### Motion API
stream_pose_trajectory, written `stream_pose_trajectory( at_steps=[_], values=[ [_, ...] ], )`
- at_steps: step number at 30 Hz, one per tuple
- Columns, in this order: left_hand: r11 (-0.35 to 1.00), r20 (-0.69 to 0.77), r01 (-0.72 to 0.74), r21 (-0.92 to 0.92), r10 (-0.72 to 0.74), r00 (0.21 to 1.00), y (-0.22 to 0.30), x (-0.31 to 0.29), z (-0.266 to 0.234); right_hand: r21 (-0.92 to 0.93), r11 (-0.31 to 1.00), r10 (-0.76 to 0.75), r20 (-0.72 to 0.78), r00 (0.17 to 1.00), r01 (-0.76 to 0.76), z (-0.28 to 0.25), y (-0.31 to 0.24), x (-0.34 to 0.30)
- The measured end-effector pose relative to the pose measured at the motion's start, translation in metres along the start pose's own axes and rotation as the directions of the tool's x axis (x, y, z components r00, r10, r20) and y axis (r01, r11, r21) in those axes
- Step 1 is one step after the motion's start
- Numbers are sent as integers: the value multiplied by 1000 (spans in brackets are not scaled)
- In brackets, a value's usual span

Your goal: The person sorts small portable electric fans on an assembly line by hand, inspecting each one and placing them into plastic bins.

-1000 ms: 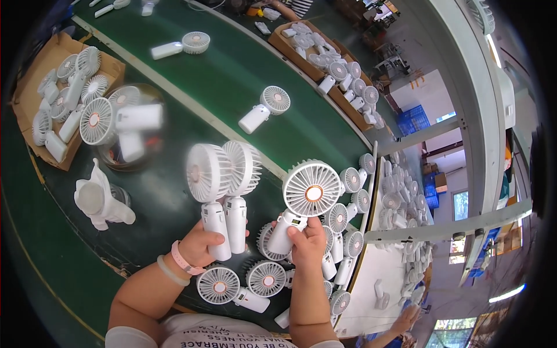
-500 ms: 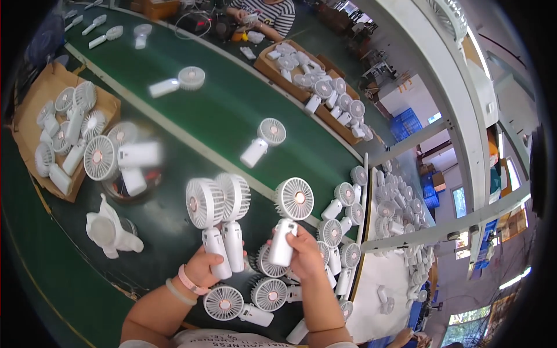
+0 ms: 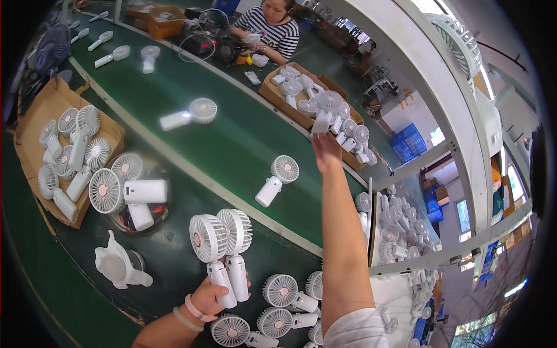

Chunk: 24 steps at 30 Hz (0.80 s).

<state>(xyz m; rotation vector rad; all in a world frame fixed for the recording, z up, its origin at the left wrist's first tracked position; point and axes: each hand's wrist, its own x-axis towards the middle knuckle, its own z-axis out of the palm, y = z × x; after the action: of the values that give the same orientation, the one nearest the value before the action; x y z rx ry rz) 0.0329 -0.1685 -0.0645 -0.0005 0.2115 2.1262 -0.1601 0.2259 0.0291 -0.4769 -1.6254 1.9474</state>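
Two round-headed white plastic fans [image 3: 221, 284]: gripped by partly hidden left hand [image 3: 209, 298]. Third fan [image 3: 329, 103]: touched by right hand [image 3: 327, 149], since extended far; grip indeterminable.

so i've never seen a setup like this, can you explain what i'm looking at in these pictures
There is no machine arm here: these are a person's own bare hands. Every view comes from a wide fisheye camera on that person's head, looking down, so straight edges bend toward the rim. The left hand holds two white handheld fans. The right hand reaches across the green belt to another white fan at the far carton; whether it grips it firmly is hard to tell. More fans lie on the belt, on the dark worktop and in the carton at left. Across the belt is a co-worker in a striped top.
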Motion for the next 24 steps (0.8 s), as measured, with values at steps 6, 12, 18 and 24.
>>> stream_pose_trajectory(
  at_steps=[6,12,18,24],
  values=[
    [999,-10,-1,-36,1,1000,1,2,-4,-869,181,-168,434,885,461,14,53,-71],
    [1000,-7,5,-2,-5,1000,-2,1,-5,-978,-81,152,180,972,194,14,55,-158],
    [999,34,-33,0,33,999,-6,5,0,-937,275,140,262,955,216,-71,50,-171],
    [999,21,-47,-7,47,999,-1,1,1,397,618,370,615,697,-678,-20,-26,-283]
  ],
)
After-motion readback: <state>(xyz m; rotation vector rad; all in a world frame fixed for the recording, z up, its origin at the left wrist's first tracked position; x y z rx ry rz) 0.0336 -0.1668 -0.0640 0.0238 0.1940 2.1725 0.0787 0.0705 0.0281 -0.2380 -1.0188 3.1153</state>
